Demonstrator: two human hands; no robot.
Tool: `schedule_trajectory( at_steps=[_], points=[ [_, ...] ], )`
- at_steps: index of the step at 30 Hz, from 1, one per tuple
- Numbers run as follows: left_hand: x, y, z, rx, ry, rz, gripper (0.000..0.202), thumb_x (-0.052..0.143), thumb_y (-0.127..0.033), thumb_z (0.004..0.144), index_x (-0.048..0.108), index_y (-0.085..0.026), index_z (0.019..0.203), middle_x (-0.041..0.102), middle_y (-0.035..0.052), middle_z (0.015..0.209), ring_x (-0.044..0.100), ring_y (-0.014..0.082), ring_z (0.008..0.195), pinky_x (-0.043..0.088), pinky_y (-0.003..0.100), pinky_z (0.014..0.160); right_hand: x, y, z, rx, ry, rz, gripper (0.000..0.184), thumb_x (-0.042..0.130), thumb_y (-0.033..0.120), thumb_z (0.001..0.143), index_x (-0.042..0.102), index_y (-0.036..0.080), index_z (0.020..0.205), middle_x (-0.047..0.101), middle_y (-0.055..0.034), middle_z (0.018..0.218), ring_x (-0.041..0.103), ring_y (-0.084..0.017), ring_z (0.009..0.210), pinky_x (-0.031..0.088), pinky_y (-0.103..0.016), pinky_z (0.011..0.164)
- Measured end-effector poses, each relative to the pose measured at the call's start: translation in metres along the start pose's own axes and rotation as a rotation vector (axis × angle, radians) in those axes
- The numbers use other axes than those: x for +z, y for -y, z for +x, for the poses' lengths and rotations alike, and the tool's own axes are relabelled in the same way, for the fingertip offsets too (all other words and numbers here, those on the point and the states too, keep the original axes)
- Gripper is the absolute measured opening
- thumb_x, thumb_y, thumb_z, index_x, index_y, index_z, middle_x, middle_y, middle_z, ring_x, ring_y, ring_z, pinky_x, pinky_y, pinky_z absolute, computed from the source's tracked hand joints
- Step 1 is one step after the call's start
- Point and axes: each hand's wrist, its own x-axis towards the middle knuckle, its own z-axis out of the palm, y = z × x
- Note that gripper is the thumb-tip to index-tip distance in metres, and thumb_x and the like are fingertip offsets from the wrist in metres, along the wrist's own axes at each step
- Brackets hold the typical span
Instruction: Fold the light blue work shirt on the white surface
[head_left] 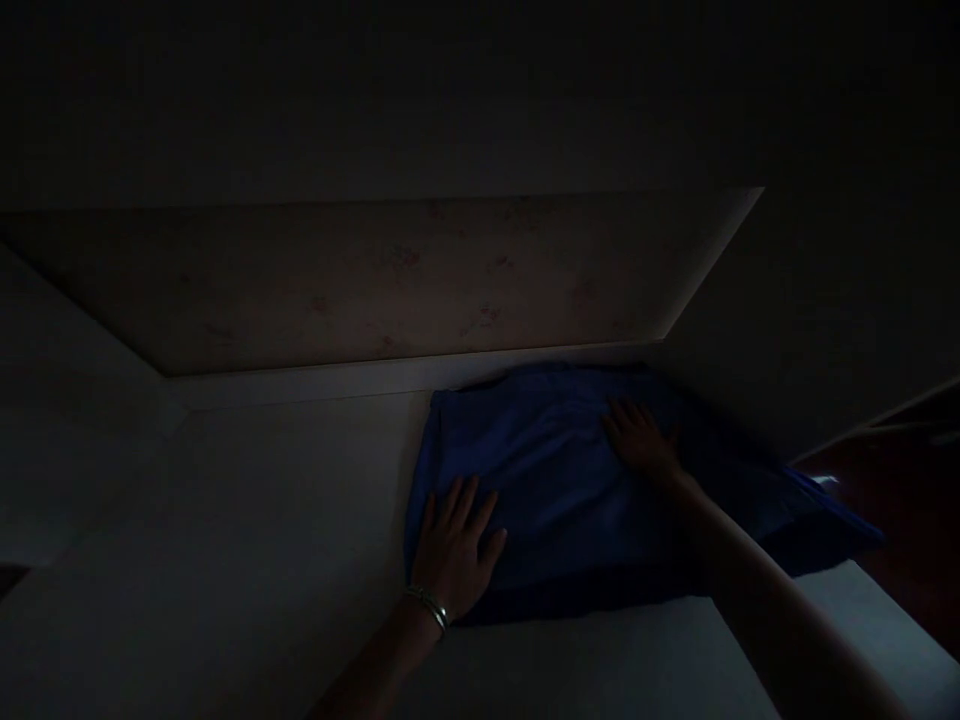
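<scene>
Creased blue fabric (551, 500) is touched by the left hand (454, 565) and right hand (641, 440), both spread. A flat white surface (300, 500) lies beneath.

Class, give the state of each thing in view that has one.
Dark blue fabric cloth: spread out, wrinkled
Left hand: open, palm down on the cloth
Right hand: open, palm down on the cloth
Shiny silvery bracelet: worn at the left hand's wrist
Pale flat surface: partly covered
</scene>
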Motion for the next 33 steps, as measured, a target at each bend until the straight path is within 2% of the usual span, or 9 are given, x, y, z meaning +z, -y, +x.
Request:
schedule_trajectory(
  at_steps=[4, 8, 13, 16, 20, 22, 25, 28, 33],
  points=[
    [-0.016, -0.007, -0.006, -0.016, 0.007, -0.001, 0.055, 0.036, -0.049, 0.096, 0.033, -0.031, 0.148, 0.029, 0.0097, 0.158, 0.026, 0.0325, 0.144, 0.023, 0.068, 0.112, -0.024, 0.016, -0.014, 0.04, -0.044, -0.016, 0.062, 0.014, 0.053, 0.099, 0.026, 0.024, 0.152, 0.022, -0.0108, 0.159, 0.018, -0.036, 0.144, 0.007, -0.08, 0.103],
    [-0.031, -0.014, -0.03, 0.031, 0.008, 0.0, 0.061, 0.04, -0.05, 0.095, 0.023, -0.035, 0.151, 0.022, 0.0085, 0.16, 0.024, 0.035, 0.145, 0.025, 0.068, 0.112, -0.04, 0.041, -0.08, -0.09, -0.223, -0.084, 0.061, 0.015, 0.054, 0.099, 0.026, 0.027, 0.152, 0.019, -0.0047, 0.16, 0.015, -0.03, 0.146, 0.005, -0.076, 0.107],
    [-0.026, -0.002, -0.063, -0.016, 0.057, -0.015, 0.057, 0.043, -0.051, 0.093, 0.032, -0.038, 0.147, 0.024, 0.0107, 0.159, 0.031, 0.0372, 0.141, 0.039, 0.062, 0.107, 0.002, 0.025, -0.171, -0.108, -0.038, -0.146, 0.06, 0.021, 0.059, 0.095, 0.028, 0.037, 0.15, 0.018, -0.0013, 0.161, 0.013, -0.033, 0.147, 0.006, -0.078, 0.105],
    [-0.028, 0.007, -0.078, 0.013, 0.078, -0.048, 0.051, 0.042, -0.05, 0.094, 0.037, -0.041, 0.144, 0.026, 0.0088, 0.159, 0.036, 0.0342, 0.14, 0.04, 0.059, 0.107, 0.022, 0.008, -0.189, -0.057, -0.022, -0.121, 0.06, 0.019, 0.056, 0.095, 0.031, 0.034, 0.15, 0.02, -0.003, 0.16, 0.015, -0.031, 0.147, 0.01, -0.076, 0.106],
    [-0.051, 0.025, -0.087, 0.008, 0.106, -0.181, 0.045, 0.041, -0.046, 0.096, 0.048, -0.036, 0.139, 0.049, 0.0072, 0.147, 0.051, 0.0264, 0.129, 0.045, 0.047, 0.106, 0.01, 0.017, -0.194, -0.061, -0.197, -0.039, 0.063, 0.018, 0.056, 0.094, 0.035, 0.028, 0.148, 0.032, -0.0062, 0.156, 0.024, -0.032, 0.144, 0.006, -0.075, 0.108],
    [-0.064, 0.04, -0.087, -0.062, 0.094, -0.29, 0.043, 0.038, -0.044, 0.097, 0.053, -0.032, 0.135, 0.063, 0.0068, 0.132, 0.061, 0.0226, 0.116, 0.048, 0.04, 0.1, -0.002, 0.038, -0.2, -0.07, -0.397, 0.045, 0.061, 0.021, 0.055, 0.095, 0.043, 0.022, 0.142, 0.045, -0.0118, 0.147, 0.035, -0.032, 0.138, 0.005, -0.07, 0.112],
    [-0.076, 0.068, -0.084, -0.221, 0.005, -0.471, 0.04, 0.036, -0.046, 0.097, 0.068, -0.026, 0.112, 0.074, 0.0063, 0.102, 0.068, 0.0198, 0.091, 0.05, 0.032, 0.083, -0.008, 0.088, -0.216, -0.146, -0.577, 0.322, 0.048, 0.034, 0.051, 0.095, 0.06, 0.018, 0.118, 0.064, -0.0164, 0.118, 0.057, -0.03, 0.116, 0.034, -0.055, 0.108],
    [-0.073, 0.092, -0.078, -0.398, -0.093, -0.681, 0.041, 0.039, -0.05, 0.094, 0.065, -0.021, 0.08, 0.064, 0.0011, 0.067, 0.059, 0.016, 0.064, 0.042, 0.027, 0.063, 0.003, 0.156, -0.233, -0.306, -0.38, 0.676, 0.034, 0.044, 0.047, 0.095, 0.066, 0.021, 0.098, 0.07, -0.0102, 0.093, 0.067, -0.023, 0.084, 0.053, -0.034, 0.078],
    [-0.052, 0.109, -0.072, -0.587, -0.229, -0.959, 0.036, 0.043, -0.048, 0.088, 0.045, -0.023, 0.063, 0.043, -0.0051, 0.057, 0.043, 0.0131, 0.057, 0.035, 0.027, 0.058, 0.03, 0.264, -0.254, -0.429, 0.075, 0.991, 0.04, 0.045, 0.051, 0.095, 0.067, 0.019, 0.091, 0.059, 0.0009, 0.059, 0.053, -0.012, 0.05, 0.04, -0.021, 0.048]
  ],
)
